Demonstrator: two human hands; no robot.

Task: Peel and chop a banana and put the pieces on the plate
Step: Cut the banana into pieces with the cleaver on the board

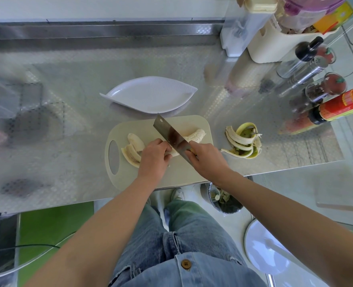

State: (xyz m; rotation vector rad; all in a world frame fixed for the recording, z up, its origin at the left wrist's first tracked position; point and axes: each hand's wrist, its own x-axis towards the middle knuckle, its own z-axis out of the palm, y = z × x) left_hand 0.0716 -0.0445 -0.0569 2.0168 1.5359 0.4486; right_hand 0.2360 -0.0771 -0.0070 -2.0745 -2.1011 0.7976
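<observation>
Between the fingers of the two hands, the knife (172,137) was held with its blade set slantwise across the peeled banana (195,136), edge down at the fruit on the cutting board (171,177). The fingers of the left hand (153,155) were curled over the near end of the banana and clamped on it, their tips just beside the flat of the blade. The fingers of the right hand (205,158) were wrapped round the knife handle, which was largely hidden by them. Beyond the blade, away from the left fingertips, the uncut length of banana was seen lying on the board. Behind the left knuckles, toward the board's handle hole, the cut pieces (133,151) were gathered, touching one another. Past the tip of the blade, the plate (150,94) was set just off the board's far edge, with no fruit on it. To the outer side of the right fingers, the peel (244,143) was seen on the counter (67,125).

The chopping was judged to be partway done. The chief danger was judged to be to the left fingertips. With so little room beside the blade, a slip of the soft, slick fruit or a blade tilted toward them could bring the edge onto a finger. A piece could also be lifted stuck to the blade and dropped off the board.
</observation>
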